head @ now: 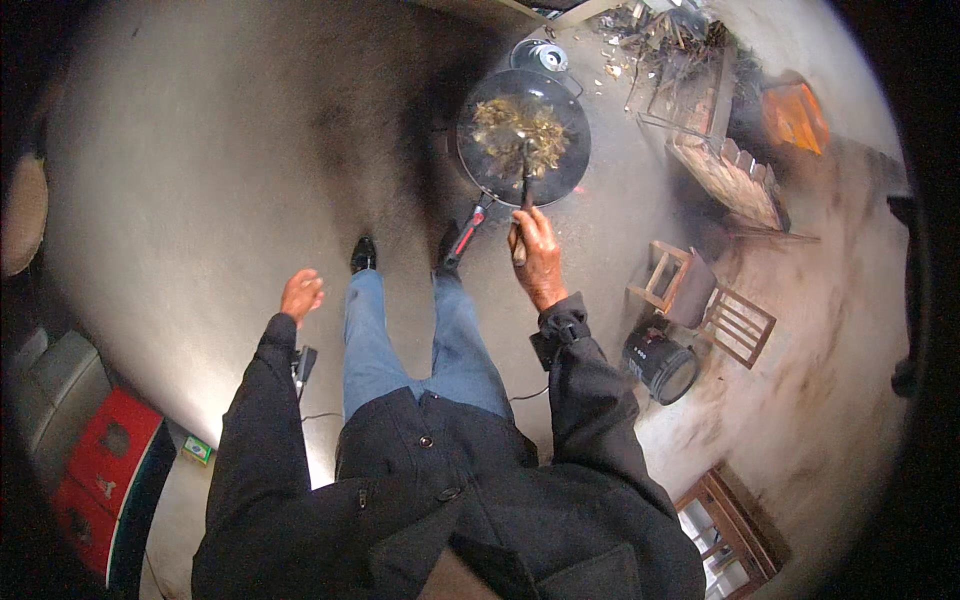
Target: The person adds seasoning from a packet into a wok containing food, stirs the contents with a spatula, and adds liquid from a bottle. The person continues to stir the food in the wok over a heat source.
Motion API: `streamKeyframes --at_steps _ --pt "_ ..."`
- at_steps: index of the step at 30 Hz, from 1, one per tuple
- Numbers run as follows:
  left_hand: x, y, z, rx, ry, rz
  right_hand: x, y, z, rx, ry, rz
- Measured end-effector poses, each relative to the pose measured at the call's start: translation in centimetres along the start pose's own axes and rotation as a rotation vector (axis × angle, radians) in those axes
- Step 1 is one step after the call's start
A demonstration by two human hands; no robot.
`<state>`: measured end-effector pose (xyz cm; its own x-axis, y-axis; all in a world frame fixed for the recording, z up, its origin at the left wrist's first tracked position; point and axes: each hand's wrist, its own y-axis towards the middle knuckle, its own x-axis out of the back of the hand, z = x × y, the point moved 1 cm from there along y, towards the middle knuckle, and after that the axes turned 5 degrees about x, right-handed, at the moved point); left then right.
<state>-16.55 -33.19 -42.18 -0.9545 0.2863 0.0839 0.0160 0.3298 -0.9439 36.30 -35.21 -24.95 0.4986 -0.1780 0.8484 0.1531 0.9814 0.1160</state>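
My right hand (538, 259) grips the wooden-ended handle of a dark cooking spatula (526, 174). The blade lies among browned, shredded-looking food (517, 129) in a wide black wok (480, 169), so its shape is partly hidden. The exact kind of food cannot be made out. A black and red wok handle (470, 234) points back toward my feet, left of my right hand, which does not touch it. My left hand (302, 295) hangs in the air beside my left leg, loosely curled with nothing visible in it.
Behind the wok stands a round metal pot or stove part (538, 55). Firewood and twigs (675, 37) lie far right, near a low brick wall (731, 180). A wooden stool (664, 277) and a black bucket (664, 367) stand right. A red-panelled cabinet (112, 472) is at left.
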Motion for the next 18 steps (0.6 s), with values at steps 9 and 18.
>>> streamKeyframes --at_steps 9,18 --pt "5.9 -3.7 9.7 0.151 -0.149 -0.111 4.2 1.0 -2.1 -0.046 0.106 -0.235" --pt "4.4 -6.4 17.2 0.276 -0.119 -0.124 7.8 1.9 -8.4 -0.589 0.599 -0.503"
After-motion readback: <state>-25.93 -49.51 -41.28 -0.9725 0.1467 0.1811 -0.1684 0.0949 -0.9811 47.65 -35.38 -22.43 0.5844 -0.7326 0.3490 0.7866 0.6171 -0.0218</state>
